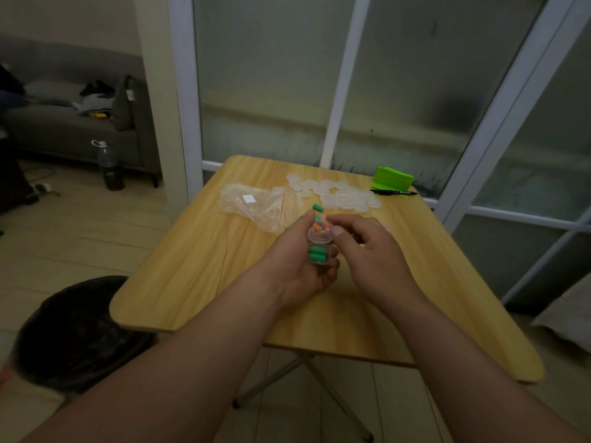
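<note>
My left hand (300, 266) cups a small clear hinged case (318, 249) above the wooden table (224, 282). Two green earplugs lie in the case's near half; through its raised lid (319, 233) I see orange and green earplugs. My right hand (367, 247) pinches the lid's right edge between thumb and fingers. A loose green earplug (318, 207) lies on the table just beyond the hands.
A crumpled clear zip bag (252, 206) lies at the back left of the table. Several empty clear cases (339, 193) are heaped at the back, with a black pen (393, 192) and a green box (393, 179) behind. A black-lined bin (80, 334) stands at the left.
</note>
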`<state>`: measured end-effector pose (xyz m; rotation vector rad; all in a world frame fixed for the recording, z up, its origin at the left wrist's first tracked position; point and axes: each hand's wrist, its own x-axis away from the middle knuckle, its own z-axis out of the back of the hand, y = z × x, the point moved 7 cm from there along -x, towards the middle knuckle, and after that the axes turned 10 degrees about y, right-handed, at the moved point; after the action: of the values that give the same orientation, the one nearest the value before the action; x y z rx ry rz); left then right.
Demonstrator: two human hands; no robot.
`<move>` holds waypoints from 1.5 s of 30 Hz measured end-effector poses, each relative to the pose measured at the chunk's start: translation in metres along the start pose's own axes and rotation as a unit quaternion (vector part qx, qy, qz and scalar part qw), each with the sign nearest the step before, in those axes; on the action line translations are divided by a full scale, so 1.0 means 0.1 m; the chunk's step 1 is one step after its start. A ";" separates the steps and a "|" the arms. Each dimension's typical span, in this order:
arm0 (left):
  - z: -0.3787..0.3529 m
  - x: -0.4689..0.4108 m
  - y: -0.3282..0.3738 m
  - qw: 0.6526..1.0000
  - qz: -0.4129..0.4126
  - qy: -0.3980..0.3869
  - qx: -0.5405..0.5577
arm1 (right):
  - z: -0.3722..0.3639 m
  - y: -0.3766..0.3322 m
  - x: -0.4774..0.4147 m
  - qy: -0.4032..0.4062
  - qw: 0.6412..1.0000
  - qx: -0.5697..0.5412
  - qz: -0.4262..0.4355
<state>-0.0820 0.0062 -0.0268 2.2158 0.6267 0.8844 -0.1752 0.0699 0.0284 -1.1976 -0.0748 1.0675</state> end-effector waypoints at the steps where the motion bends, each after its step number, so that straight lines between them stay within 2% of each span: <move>1: 0.01 0.00 0.00 1.000 0.002 -0.001 0.007 | 0.01 -0.02 0.01 0.002 1.000 -0.004 0.007; 4: 0.03 0.01 0.04 0.999 0.011 0.004 0.033 | 0.02 -0.05 0.03 -0.004 1.000 0.000 0.031; 10: -0.03 0.02 0.06 0.998 0.019 -0.016 0.058 | -0.11 -0.06 0.15 -0.082 0.991 0.076 0.078; 13: -0.05 0.04 0.06 0.999 0.000 -0.028 0.037 | -0.04 -0.07 0.14 -0.068 0.991 0.077 0.083; 18: -0.09 0.08 0.04 0.998 -0.038 -0.050 -0.025 | 0.06 0.04 0.08 -0.076 0.996 0.031 0.036; 24: -0.07 0.07 0.04 0.999 -0.050 -0.007 -0.020 | 0.12 0.15 0.09 -0.074 0.994 0.065 0.038; 31: -0.16 0.07 0.02 0.997 -0.069 0.001 -0.024 | 0.15 0.15 0.13 -0.054 0.991 0.107 0.065; 42: -0.33 0.05 -0.09 0.982 -0.118 0.001 -0.146 | 0.35 0.18 0.13 -0.037 0.985 0.147 0.082; 45: -0.36 0.04 -0.01 0.972 -0.164 0.020 -0.169 | 0.51 0.36 0.05 -0.011 0.985 0.166 0.047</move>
<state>-0.1062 0.0238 -0.0057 1.7340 0.7718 0.7984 -0.2238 0.1087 0.0194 -0.8958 0.1401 1.1259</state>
